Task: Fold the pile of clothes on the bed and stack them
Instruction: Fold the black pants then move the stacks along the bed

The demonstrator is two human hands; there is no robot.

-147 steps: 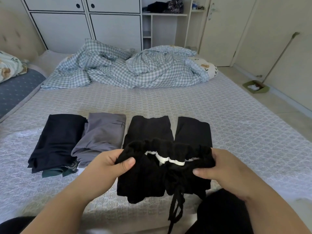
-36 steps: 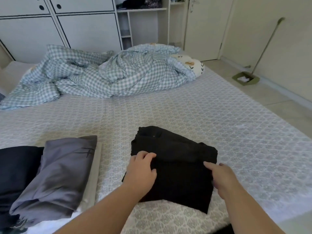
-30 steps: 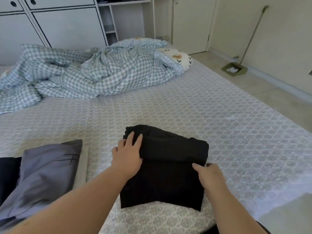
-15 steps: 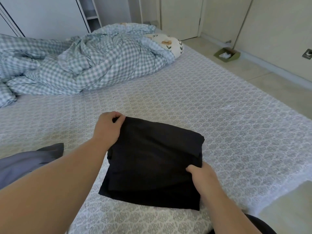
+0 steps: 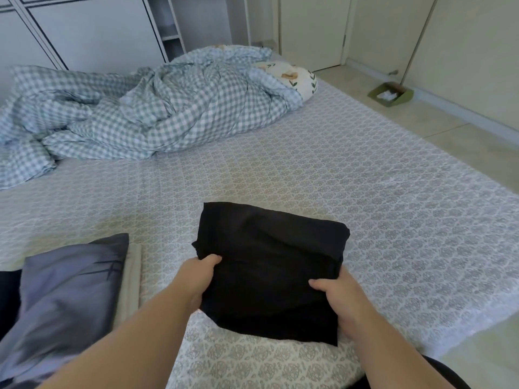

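Folded black trousers sit as a thick square bundle on the patterned bed sheet, their near edge raised off the sheet. My left hand grips the bundle's left side, thumb on top and fingers underneath. My right hand grips its right side the same way. To the left lies a folded grey garment on a pale folded piece, with a folded dark navy garment at the frame's left edge.
A rumpled blue-checked duvet and a floral pillow fill the far part of the bed. Right of the bed is bare floor with a green dustpan. White wardrobe doors stand behind.
My left hand has come from the bundle's far left corner to its near left side. Both hands now grip the folded trousers, and the near edge has lifted off the sheet.
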